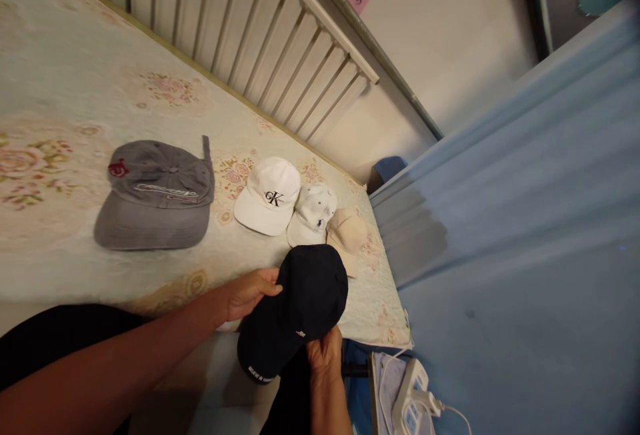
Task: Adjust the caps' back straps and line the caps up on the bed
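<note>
Over the near edge of the bed (75,88), both hands hold a dark navy cap (295,308) in the air. The left hand (247,294) has its grip closed on the crown's left side, thumb on top; the right hand (325,354) pinches the lower edge near the brim, fingers curled under the fabric. The cap hangs partly past the mattress edge, above a gap where a white power strip (413,392) and its cable lie on something blue.

Four other caps sit on the floral bedcover: a grey cap (155,195) well apart to the left, then a white cap with a black logo (267,195), a white dotted cap (313,214) touching it, and a beige cap (346,232) just beside that one. The beige cap lies nearest the held cap, its brim partly hidden behind the navy crown.

The main risk, as I judge it, is a slip. Both grips catch only soft fabric at the edges, so if either loosens the cap could fall off the bed towards the power strip rather than onto the cover. A second risk is crowding: a forward move of the navy cap could nudge the beige cap and push the touching row out of line. Squeezing the crown too hard could also crease it.
</note>
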`<state>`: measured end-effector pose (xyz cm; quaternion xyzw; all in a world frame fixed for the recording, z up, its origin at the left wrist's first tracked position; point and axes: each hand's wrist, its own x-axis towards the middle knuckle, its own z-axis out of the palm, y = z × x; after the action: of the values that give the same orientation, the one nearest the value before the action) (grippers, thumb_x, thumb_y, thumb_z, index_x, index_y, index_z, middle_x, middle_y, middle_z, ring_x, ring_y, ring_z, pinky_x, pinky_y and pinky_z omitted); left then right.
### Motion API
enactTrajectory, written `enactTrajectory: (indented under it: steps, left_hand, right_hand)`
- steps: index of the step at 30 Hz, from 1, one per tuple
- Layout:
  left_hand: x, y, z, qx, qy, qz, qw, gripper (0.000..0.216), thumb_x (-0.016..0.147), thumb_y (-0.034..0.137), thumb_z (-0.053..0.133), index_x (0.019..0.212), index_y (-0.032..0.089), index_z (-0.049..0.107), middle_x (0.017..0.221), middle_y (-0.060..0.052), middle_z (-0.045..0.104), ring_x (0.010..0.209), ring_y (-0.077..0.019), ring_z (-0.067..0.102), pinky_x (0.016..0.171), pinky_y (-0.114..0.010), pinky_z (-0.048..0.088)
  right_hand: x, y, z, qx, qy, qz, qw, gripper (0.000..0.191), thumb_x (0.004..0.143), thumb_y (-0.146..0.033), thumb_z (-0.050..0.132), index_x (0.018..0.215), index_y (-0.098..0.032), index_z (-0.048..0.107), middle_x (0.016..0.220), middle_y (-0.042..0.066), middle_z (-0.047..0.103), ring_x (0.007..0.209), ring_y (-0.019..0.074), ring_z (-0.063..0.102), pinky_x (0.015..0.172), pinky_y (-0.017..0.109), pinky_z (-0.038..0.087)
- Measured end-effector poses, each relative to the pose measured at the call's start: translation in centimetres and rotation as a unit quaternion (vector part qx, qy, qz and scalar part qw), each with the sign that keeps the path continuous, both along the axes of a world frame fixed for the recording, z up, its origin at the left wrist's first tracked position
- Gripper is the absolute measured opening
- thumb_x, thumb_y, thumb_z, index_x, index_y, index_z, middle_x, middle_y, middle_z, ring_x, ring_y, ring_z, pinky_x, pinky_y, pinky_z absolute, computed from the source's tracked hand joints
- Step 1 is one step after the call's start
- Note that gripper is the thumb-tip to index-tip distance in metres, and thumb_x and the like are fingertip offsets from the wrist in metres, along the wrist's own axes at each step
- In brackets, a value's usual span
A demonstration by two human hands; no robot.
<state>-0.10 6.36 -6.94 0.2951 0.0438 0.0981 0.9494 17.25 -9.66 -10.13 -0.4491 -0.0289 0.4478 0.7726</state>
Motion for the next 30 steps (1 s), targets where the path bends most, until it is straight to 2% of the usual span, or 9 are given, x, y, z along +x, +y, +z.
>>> enactTrajectory:
  steps: [13, 25, 30]
  left_hand:
    - [0.02, -0.01, 0.0, 0.002, 0.004, 0.001, 1.0, 0.039, 0.069, 0.018, 0.075, 0.107, 0.013, 0.068, 0.093, -0.011, 0.074, 0.085, -0.0261, 0.069, 0.084, -0.038, 0.049]
    - [-0.12, 0.02, 0.28, 0.012, 0.014, 0.002, 1.0, 0.041, 0.068, 0.019, 0.075, 0.109, 0.013, 0.067, 0.093, -0.011, 0.074, 0.086, -0.0263, 0.069, 0.082, -0.037, 0.05]
    - [-0.07, 0.0, 0.18, 0.004, 0.004, 0.0, 1.0, 0.042, 0.069, 0.019, 0.074, 0.109, 0.013, 0.067, 0.094, -0.011, 0.074, 0.086, -0.0261, 0.069, 0.082, -0.037, 0.05]
  right_hand:
    - [0.03, 0.03, -0.1, -0.008, -0.026, 0.006, 1.0, 0.028, 0.074, -0.031, 0.067, 0.095, -0.014, 0.073, 0.101, 0.01, 0.075, 0.104, 0.0228, 0.068, 0.101, 0.039, 0.047]
    - [0.03, 0.07, 0.14, -0.031, -0.076, 0.015, 0.997, 0.029, 0.071, -0.036, 0.066, 0.09, -0.016, 0.074, 0.098, 0.009, 0.075, 0.102, 0.0244, 0.068, 0.103, 0.039, 0.045]
    - [0.09, -0.03, -0.05, -0.023, -0.056, 0.008, 0.998, 0.029, 0.072, -0.035, 0.067, 0.093, -0.016, 0.074, 0.103, 0.009, 0.075, 0.104, 0.0244, 0.068, 0.104, 0.04, 0.044]
